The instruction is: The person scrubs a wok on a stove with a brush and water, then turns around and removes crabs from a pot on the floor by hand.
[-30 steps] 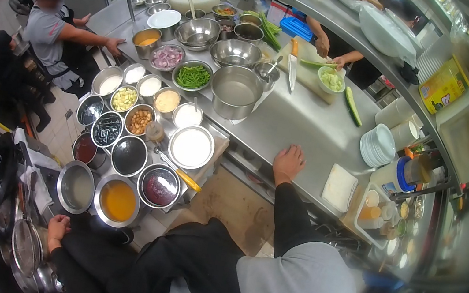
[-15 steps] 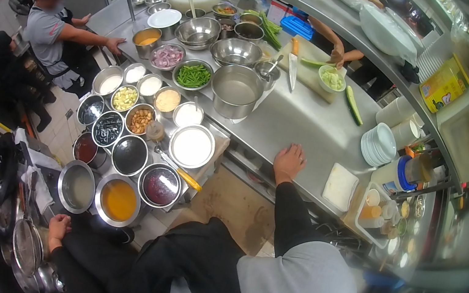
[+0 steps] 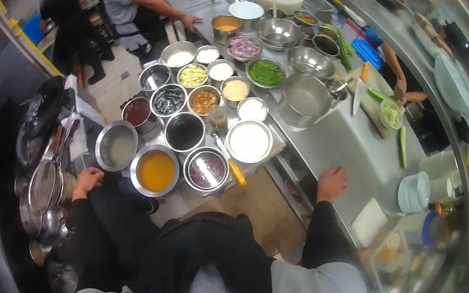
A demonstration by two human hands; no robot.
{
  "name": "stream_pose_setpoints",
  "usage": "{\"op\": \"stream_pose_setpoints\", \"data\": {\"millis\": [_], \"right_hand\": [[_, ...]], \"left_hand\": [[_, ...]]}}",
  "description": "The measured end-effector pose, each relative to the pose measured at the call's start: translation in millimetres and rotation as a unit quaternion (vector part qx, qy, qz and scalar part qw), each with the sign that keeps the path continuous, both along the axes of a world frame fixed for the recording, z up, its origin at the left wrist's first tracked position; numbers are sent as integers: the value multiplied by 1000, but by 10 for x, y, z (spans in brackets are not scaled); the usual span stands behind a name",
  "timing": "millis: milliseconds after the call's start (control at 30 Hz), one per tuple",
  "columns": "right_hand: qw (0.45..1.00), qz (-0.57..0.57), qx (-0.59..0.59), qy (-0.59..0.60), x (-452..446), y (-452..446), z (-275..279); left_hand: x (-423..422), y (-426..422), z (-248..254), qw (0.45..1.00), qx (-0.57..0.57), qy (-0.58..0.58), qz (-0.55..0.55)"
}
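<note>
Head cam: left hand [image 3: 88,180] loosely curled, looks empty, near the round steel pot [image 3: 101,144] of cloudy liquid; right [image 3: 332,184] half-open, empty-looking, on the steel counter [image 3: 322,142]. Pot's probably heavy, sloshy; grab opposite rims.

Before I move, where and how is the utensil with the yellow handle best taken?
Best by the yellow handle, from above and from your side: its end points toward you, past the white-filled pot, while the metal part lies back among the containers.
</note>
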State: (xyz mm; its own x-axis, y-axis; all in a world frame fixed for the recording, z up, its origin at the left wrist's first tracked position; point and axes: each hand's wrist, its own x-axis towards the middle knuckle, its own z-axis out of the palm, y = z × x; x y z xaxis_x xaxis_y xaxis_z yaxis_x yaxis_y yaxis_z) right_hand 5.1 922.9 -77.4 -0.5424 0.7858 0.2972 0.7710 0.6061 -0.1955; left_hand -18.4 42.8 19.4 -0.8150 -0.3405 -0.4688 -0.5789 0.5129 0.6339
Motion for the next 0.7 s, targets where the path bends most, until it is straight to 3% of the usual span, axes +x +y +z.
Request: {"op": "stream_pose_setpoints", "data": {"millis": [700], "right_hand": [[1000, -6, -3, -4, 5, 20, -50]], "left_hand": [[30, 105, 133, 1000, -1, -5, -5]]}}
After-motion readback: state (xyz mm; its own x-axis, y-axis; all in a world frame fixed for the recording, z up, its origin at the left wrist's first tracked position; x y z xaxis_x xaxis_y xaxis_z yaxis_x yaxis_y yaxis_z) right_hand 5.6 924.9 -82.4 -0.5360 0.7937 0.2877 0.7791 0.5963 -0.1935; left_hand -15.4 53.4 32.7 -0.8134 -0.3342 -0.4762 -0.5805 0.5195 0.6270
